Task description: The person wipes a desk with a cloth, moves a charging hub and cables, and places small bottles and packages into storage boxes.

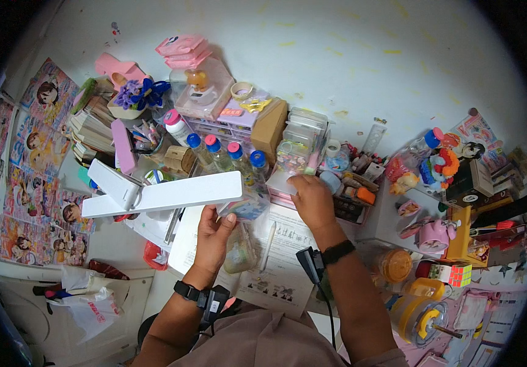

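My left hand grips a small clear plastic box with a blue, rainbow-like print between thumb and fingers. Below it, another clear plastic container lies on an open book, and a white pencil-like stick rests on the printed page. My right hand reaches to a white-and-pink box; its fingertips touch the box's top near the front of a stack of clear plastic cases. Whether those fingers hold anything is hidden. A white folding desk lamp extends over the desk, partly in front of the held box.
Several bottles with blue and pink caps stand behind the lamp. Right of my right hand sits an organizer of small items. A yellow-lidded clear cup and a puzzle cube are at the right. Books stack at the left.
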`<state>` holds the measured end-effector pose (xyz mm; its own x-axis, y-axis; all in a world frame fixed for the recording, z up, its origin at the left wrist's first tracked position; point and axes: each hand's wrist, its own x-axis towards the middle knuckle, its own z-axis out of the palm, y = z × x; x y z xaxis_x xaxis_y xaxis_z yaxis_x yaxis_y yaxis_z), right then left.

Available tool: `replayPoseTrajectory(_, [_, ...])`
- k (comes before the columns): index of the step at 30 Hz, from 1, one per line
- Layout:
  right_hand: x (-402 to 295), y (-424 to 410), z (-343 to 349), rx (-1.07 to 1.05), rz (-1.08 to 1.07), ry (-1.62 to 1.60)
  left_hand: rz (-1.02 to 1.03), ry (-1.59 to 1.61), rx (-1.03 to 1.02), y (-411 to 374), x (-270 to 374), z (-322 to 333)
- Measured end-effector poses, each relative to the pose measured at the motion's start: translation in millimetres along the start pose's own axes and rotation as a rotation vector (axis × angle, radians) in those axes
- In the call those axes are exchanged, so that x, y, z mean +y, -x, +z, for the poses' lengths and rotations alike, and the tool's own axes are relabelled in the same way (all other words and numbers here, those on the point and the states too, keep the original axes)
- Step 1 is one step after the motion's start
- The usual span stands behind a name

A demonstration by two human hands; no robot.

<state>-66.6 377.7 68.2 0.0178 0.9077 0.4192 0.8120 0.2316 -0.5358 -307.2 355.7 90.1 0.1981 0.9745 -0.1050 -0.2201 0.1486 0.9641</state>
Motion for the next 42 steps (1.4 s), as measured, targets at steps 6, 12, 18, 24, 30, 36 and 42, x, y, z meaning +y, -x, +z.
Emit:
replayPoseTrajectory(6, [-2.9,-10.5,-6.2,0.136,-0.034,0.03,0.013,0.03,0.033,2.5,3.9,0.0])
replayPoseTrajectory(12, [-21.7,-2.3,-44.4,0.284,0.165,-0.117,-0.016,0.044,0.068,4.6,-0.6,-3.4])
replayPoseTrajectory(18, [-39.8,67.6,-61.1,0.0,0.327,-0.371,-0.005,0.043,0.055,9.2,-2.1,-8.4])
replayPoseTrajectory(24, [-39.7,148.6,-23.3,-0.182,0.088,-0.18,-0.003,0.021,0.017,9.0,-5.5,1.5])
replayPoseTrajectory(30, [-43.2,166.2,-6.5,-0.111,0.256,-0.312,-0.053,0.025,0.019,11.0,-11.4,2.3])
replayPoseTrajectory(36, [-15.4,158.9,11.8,-0.161,0.769,-0.757,-0.076,0.049,-0.003,13.7,-16.7,9.4])
replayPoseTrajectory(42, [-4.4,149.2,15.7,-0.077,0.711,-0.78,-0.092,0.018,0.011,16.6,-13.9,6.4])
